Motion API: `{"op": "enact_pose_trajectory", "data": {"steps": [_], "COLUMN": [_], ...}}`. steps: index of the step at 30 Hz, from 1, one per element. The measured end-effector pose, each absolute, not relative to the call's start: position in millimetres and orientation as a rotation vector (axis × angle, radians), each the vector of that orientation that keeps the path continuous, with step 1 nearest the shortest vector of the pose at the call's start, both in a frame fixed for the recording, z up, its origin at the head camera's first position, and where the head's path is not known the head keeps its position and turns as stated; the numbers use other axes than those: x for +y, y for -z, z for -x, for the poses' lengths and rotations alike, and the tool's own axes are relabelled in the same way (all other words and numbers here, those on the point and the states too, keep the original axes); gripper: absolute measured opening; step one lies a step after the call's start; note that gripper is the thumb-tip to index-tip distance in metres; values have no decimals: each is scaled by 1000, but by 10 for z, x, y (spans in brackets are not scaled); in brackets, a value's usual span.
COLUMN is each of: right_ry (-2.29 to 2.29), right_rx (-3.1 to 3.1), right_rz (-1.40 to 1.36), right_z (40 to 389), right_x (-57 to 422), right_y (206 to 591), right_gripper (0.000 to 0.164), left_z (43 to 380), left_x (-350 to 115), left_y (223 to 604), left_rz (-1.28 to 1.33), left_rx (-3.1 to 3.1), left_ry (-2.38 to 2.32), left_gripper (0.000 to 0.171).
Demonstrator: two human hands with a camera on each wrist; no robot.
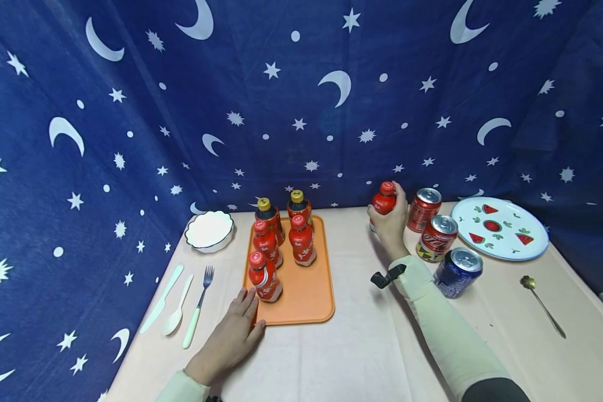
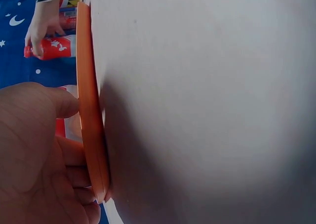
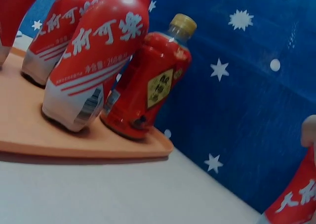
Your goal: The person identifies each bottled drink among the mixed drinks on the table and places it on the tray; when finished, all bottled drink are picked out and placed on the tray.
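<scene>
My right hand (image 1: 392, 220) grips a red bottle (image 1: 383, 202) near its top, beside the cans at the back of the table. In the right wrist view that bottle (image 3: 298, 194) shows only partly at the lower right edge. On the left, my left hand (image 1: 231, 335) rests at the near left corner of an orange tray (image 1: 306, 301), thumb touching the rim and fingers loosely bent. Several bottles stand upright on the tray: red-capped ones (image 1: 265, 277) toward its left and middle, and two yellow-capped ones (image 1: 299, 207) at its back.
Right of my right hand stand a red can (image 1: 424, 209), another red can (image 1: 436, 239) and a blue can (image 1: 457, 272). A patterned plate (image 1: 502, 223) and a small spoon (image 1: 542, 304) lie farther right. At left are a white bowl (image 1: 209, 230), knife (image 1: 163, 297), spoon (image 1: 178, 312) and fork (image 1: 199, 307).
</scene>
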State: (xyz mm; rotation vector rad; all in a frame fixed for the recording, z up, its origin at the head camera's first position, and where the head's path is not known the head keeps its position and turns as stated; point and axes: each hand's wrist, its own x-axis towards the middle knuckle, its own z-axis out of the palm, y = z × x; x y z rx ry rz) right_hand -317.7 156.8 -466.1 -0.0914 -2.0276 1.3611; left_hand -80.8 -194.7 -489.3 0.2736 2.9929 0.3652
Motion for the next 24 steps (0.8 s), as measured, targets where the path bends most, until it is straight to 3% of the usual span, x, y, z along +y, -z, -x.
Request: {"op": "enact_pose_trajectory", "data": {"steps": [12,24], "right_ry": [-1505,-1685], "right_rx": [-1923,-2033], "right_rz": [88,-239], "right_z": [3150,2514], "right_x": [1554,1266], "right_y": [4718,4465], "right_gripper": [75,73], "left_z": [829,822], "left_x": [-1949,-1952], "left_y": [4909,4915], "left_rz": [-261,-281], "left_rx": [2991,3014], "left_ry": [-352,-338], "left_gripper": [65,65]}}
